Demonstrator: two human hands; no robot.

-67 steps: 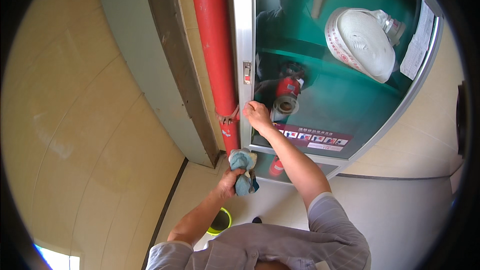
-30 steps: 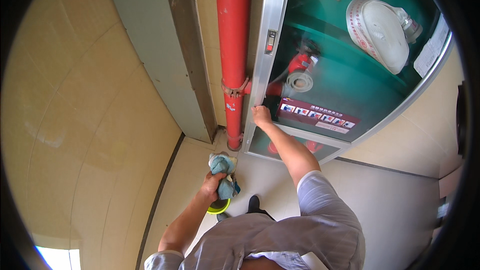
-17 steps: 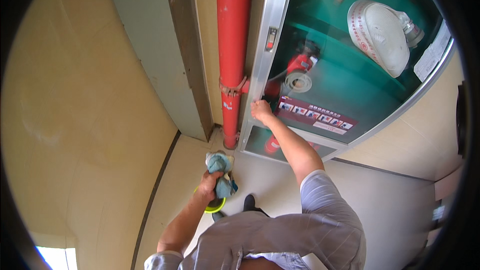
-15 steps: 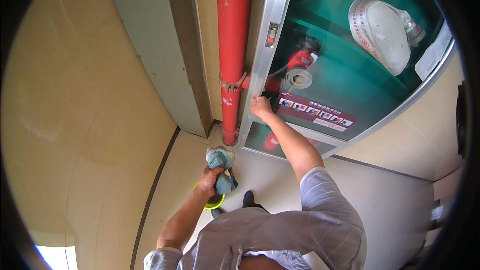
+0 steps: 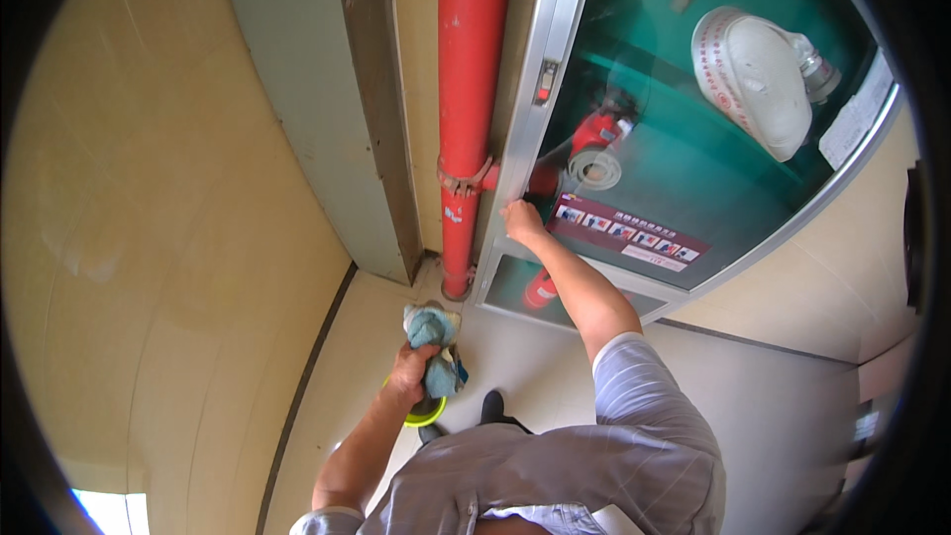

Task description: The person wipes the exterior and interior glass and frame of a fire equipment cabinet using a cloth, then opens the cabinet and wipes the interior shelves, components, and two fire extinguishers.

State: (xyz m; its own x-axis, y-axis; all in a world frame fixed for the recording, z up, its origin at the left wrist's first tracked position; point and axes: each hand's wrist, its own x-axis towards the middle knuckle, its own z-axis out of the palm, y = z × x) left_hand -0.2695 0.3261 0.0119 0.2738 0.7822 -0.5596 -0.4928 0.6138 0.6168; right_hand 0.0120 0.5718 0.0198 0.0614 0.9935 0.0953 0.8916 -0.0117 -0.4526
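The right hand point(image 5: 519, 219) presses on the metal frame point(image 5: 540, 99) of a glass cabinet point(image 5: 693, 159) at the centre. The left hand point(image 5: 408, 374), lower centre, grips a blue cloth point(image 5: 431, 337). A red pipe point(image 5: 471, 69) stands just left of the frame.

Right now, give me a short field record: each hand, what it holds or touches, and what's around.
left hand: grip closed on a blue cloth, with a yellow-green object partly hidden under it
right hand: on the metal frame of the glass cabinet door, fingers hard to read
beside frame: red pipe
inside cabinet: coiled white fire hose, red valve
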